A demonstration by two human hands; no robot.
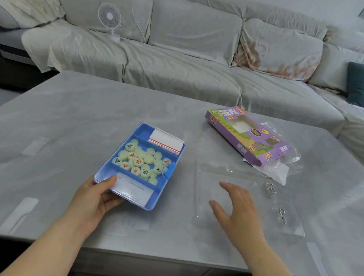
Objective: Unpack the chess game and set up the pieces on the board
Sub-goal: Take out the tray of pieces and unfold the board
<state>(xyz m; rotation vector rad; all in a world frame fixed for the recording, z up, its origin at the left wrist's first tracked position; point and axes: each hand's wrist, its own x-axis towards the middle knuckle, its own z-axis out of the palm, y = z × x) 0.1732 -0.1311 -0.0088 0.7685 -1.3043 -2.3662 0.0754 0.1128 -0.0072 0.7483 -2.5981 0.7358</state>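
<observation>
Head view: a person is steadying the blue tray of chess pieces on the bench.

The left grip is clasping the tray's near corner, thumb over the rim; the right grip is hovering empty, fingers spread, over a clear lid. The pieces are lying left of and beyond the right grip, the tray's long axis running away and rightward; the left grip is sitting nearer them.

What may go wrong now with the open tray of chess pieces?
1. The left grip holds the tray by one near corner; if it tilts, the loose pieces may spill, as no lid covers them.
2. The clear lid by the right grip is hard to see; it may be knocked aside.
</observation>
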